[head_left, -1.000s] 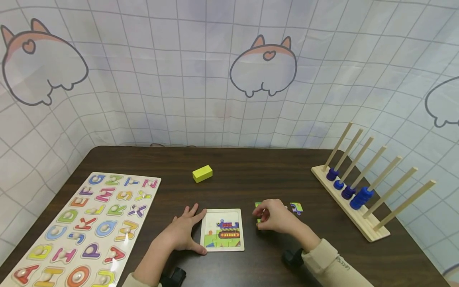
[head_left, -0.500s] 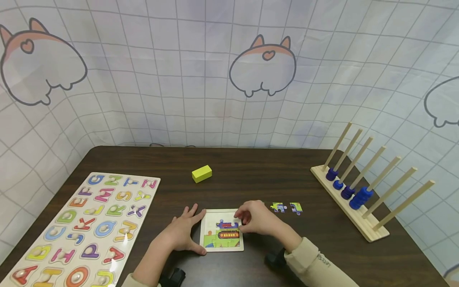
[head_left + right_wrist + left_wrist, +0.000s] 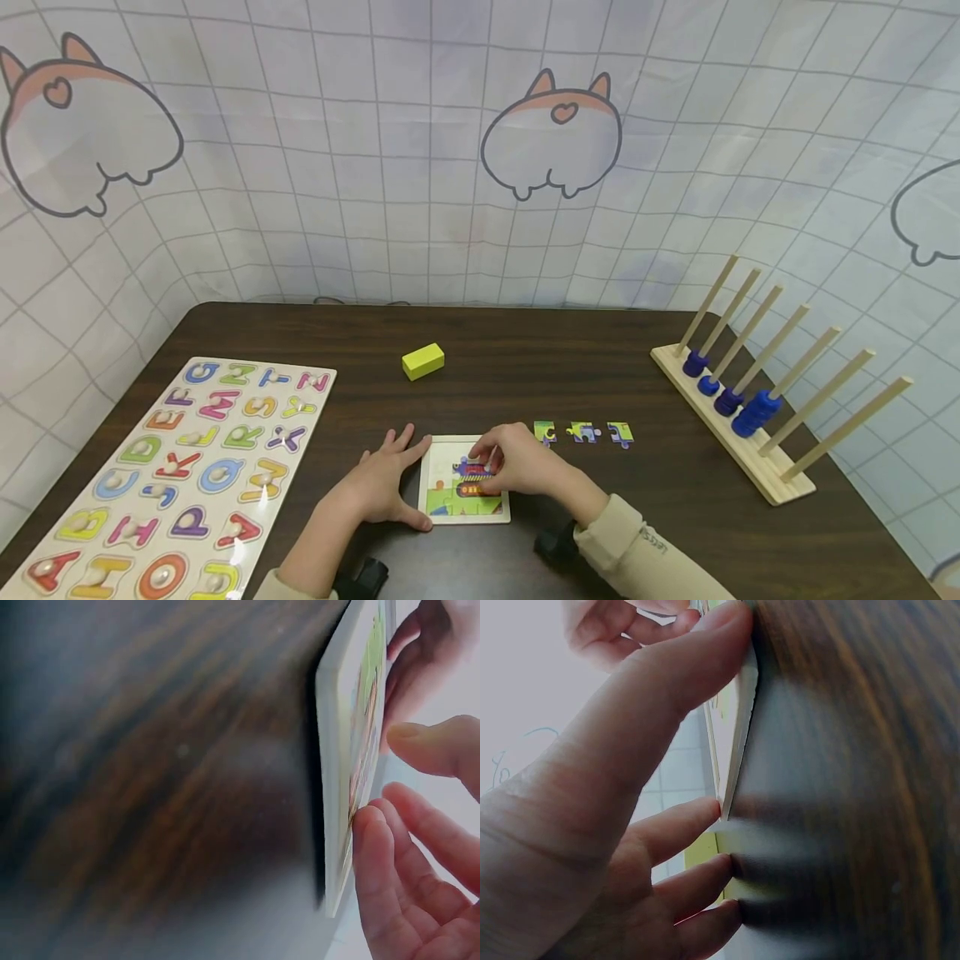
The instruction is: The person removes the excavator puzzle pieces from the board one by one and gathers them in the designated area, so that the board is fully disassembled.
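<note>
A small square jigsaw board (image 3: 437,454) in a pale frame lies on the dark table, its picture showing a tracked vehicle. My left hand (image 3: 378,479) has its fingers spread straight, thumb and index finger touching the board's left edge. In the left wrist view the thumb (image 3: 682,682) lies along the board's rim. Over the upper right of the picture is my right hand (image 3: 517,458), its bent fingers at a puzzle piece that they mostly hide. The right wrist view has the fingertips (image 3: 367,821) on the board's surface, the thumb a little apart.
Three loose puzzle pieces, the middle one (image 3: 582,432) among them, lie in a row right of the board. A yellow block (image 3: 423,362) sits behind. An alphabet peg board (image 3: 197,425) is at left, a rack of pegs (image 3: 738,429) with blue rings at right.
My right hand has moved left from the loose pieces onto the jigsaw board. One piece that lay by its thumb has left the table. My left hand stays in place.
</note>
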A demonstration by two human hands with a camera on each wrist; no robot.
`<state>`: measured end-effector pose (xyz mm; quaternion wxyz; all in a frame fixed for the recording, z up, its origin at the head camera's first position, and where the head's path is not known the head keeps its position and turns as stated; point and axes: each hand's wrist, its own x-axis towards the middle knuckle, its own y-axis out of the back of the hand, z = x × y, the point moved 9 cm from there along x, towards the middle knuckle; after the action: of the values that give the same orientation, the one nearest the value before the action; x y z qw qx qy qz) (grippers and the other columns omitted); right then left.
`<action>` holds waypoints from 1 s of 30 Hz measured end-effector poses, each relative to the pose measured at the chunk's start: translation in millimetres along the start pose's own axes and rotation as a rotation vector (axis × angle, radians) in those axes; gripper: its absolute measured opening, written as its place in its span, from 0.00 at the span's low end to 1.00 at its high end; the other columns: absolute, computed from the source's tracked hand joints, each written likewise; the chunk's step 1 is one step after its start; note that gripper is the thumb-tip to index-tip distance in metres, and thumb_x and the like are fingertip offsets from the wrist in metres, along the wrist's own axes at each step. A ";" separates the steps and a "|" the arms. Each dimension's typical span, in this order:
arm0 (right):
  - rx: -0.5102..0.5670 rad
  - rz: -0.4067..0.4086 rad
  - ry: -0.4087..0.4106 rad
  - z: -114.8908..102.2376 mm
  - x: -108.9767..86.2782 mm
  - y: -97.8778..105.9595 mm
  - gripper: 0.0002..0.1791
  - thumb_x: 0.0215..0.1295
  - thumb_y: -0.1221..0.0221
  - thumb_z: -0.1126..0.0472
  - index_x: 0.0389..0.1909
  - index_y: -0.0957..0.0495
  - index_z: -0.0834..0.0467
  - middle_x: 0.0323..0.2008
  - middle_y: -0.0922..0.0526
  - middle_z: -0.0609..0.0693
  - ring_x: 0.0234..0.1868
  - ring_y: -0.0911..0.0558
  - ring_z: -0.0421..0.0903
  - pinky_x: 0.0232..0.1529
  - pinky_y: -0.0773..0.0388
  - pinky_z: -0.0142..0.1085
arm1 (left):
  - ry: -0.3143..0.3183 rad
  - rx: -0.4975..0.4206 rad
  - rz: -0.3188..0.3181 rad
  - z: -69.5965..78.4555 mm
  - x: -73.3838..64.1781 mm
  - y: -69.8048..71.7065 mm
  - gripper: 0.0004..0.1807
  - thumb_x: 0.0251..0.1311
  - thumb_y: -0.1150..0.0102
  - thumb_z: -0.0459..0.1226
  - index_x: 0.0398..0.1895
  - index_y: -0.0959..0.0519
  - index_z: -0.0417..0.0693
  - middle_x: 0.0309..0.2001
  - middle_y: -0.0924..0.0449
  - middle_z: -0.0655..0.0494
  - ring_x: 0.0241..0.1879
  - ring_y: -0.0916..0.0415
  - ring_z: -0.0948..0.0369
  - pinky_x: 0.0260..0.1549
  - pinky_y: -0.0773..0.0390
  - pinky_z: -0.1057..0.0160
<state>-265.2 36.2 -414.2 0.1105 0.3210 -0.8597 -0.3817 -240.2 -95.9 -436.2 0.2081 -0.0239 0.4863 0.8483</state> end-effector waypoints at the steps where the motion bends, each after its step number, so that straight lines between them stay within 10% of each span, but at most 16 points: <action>1: -0.003 -0.006 -0.005 -0.3 0.8 -1.0 0.16 0.42 0.30 0.68 0.35 0.19 0.64 0.27 0.22 0.48 0.23 0.26 0.39 0.23 0.27 0.27 | -0.001 0.001 0.000 0.2 0.0 0.1 0.57 0.27 0.24 0.53 0.66 0.38 0.47 0.69 0.50 0.41 0.67 0.57 0.40 0.56 0.51 0.33; 30: -0.201 -0.066 -0.108 -4.9 12.5 -10.0 0.20 0.42 0.27 0.56 0.36 0.19 0.61 0.26 0.26 0.45 0.27 0.31 0.38 0.27 0.29 0.27 | -0.009 -0.003 -0.001 0.8 0.2 0.8 0.56 0.27 0.23 0.52 0.66 0.38 0.46 0.69 0.50 0.40 0.67 0.57 0.40 0.56 0.51 0.33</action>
<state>-268.0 20.3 -418.8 0.0831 0.3154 -0.8106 -0.4863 -240.6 -95.5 -435.2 0.2108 -0.0206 0.4838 0.8491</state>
